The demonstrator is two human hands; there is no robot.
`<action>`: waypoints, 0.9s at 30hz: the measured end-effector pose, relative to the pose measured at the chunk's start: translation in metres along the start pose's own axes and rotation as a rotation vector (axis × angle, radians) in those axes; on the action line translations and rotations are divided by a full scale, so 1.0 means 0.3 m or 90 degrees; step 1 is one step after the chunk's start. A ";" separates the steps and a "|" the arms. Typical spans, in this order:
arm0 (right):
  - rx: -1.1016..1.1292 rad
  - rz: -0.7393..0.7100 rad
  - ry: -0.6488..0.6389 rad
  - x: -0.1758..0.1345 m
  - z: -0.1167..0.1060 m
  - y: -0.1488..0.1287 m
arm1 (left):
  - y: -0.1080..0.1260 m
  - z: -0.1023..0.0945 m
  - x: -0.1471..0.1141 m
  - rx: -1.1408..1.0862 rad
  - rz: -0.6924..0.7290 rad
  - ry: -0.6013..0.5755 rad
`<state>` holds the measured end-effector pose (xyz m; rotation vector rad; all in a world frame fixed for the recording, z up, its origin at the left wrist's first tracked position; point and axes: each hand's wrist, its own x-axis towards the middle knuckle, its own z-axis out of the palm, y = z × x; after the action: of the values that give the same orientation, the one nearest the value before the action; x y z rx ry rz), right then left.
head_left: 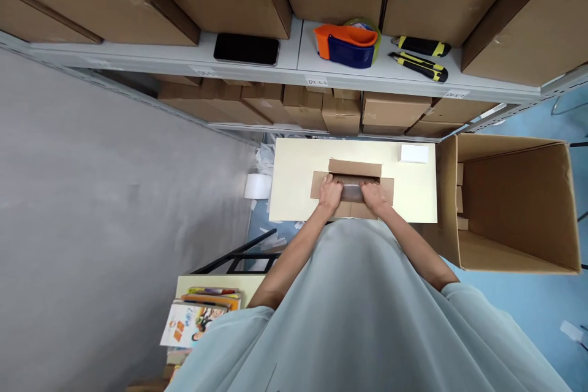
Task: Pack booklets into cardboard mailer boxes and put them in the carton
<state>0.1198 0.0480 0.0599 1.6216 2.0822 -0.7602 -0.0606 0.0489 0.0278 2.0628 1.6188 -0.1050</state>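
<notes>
A small open cardboard box (355, 168) lies on the pale table, its flaps spread out. My left hand (330, 193) is at the left side of its opening, fingers curled. My right hand (373, 195) mirrors it at the right side, also closed. Between them a translucent greyish plastic item (352, 192) stretches across the opening, and both hands grip its ends. Its exact kind cannot be made out. What lies deeper inside the box is hidden by it and by my hands.
A white block (414, 154) sits at the table's (294, 180) back right corner. A large open carton (519, 196) stands to the right. The shelf ahead holds a phone (247, 49), an orange-and-blue tape dispenser (345, 46) and utility knives (420, 66). Books (197, 321) lie lower left.
</notes>
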 end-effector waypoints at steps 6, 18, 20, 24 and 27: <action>0.123 -0.010 0.163 -0.126 0.010 0.105 | -0.078 -0.045 -0.080 -0.094 0.009 0.137; 0.579 0.192 0.355 -0.268 0.145 0.271 | -0.230 -0.061 -0.213 -0.249 -0.127 0.261; 0.595 0.143 0.363 -0.274 0.134 0.234 | -0.198 -0.072 -0.231 -0.269 -0.088 0.251; 0.575 0.025 0.289 -0.269 0.117 0.182 | -0.152 -0.073 -0.248 -0.308 0.009 0.134; 0.466 -0.039 0.212 -0.267 0.116 0.176 | -0.154 -0.049 -0.250 -0.300 0.043 0.004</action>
<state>0.1904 -0.0248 0.0723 2.1816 2.2220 -1.4879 -0.1283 -0.0039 0.0520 1.7468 1.4103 0.2812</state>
